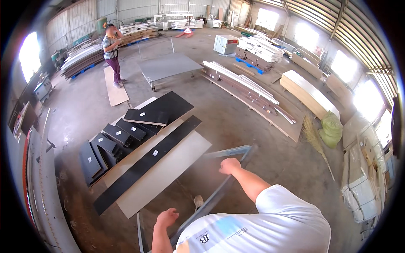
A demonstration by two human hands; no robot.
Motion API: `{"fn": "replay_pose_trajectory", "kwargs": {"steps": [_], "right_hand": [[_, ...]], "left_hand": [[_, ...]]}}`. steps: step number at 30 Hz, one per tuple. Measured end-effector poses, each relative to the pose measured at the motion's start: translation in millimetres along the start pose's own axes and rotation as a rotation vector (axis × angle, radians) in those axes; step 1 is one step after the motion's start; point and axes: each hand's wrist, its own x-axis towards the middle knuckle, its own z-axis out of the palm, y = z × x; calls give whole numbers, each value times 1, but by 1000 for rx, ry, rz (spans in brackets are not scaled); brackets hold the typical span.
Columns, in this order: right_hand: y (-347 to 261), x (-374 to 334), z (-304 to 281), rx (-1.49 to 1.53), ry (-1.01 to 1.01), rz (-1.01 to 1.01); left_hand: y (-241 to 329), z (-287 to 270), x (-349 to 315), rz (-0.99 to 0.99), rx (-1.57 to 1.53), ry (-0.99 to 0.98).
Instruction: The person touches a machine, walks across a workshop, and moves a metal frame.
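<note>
Metal frame (209,204), bluish-grey and straight-railed, sits just beside a pale rectangular board (164,177). Right hand (230,166) and left hand (168,216) curl; whether either grips is unclear. Even, two-sided support should limit twisting.

Ahead of me on the left, a person in a striped shirt (110,52) stands near a grey-topped trolley (169,66), with a red pallet jack (188,32) farther back. To my right I see a straw broom (313,135) beside a bulging green sack (330,130).
</note>
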Motion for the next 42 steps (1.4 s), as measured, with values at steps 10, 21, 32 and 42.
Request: {"fn": "replay_pose_trajectory", "kwargs": {"steps": [10,21,32,42], "right_hand": [[0,3,-4,-32,-47,23],[-10,-12,-20,70,12,15],[12,10,10,46,-23,62],[2,6,-1,50,-44,104]], "left_hand": [[5,12,11,36,62,-58],[72,-42,-11,399,-186,755],[118,-85,-56,642,-473,982],[31,-6,15,179,-256,466]]}}
